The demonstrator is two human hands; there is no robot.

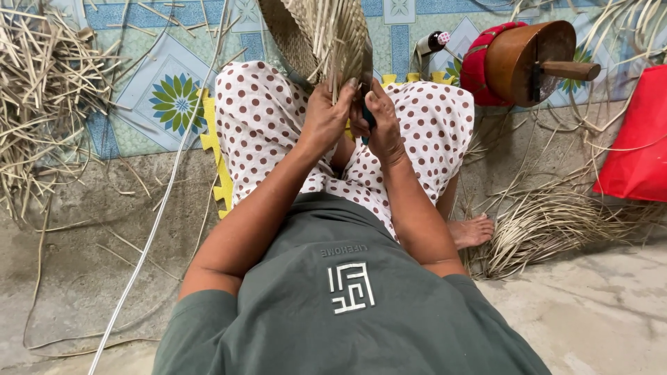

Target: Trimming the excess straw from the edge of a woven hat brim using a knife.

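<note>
The woven basket [316,35] rests over your knees, strands loose at its rim. Your left hand [325,117] pinches those strands; your right hand [381,121], just beside it, grips a dark tool. You seem mid-weave; next needs a firm tuck.

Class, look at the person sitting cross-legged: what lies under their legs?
A yellow foam mat with a toothed edge shows beside and between the polka-dot trousers, lying on the patterned floor sheet. How far the mat reaches beneath the legs is covered.
</note>
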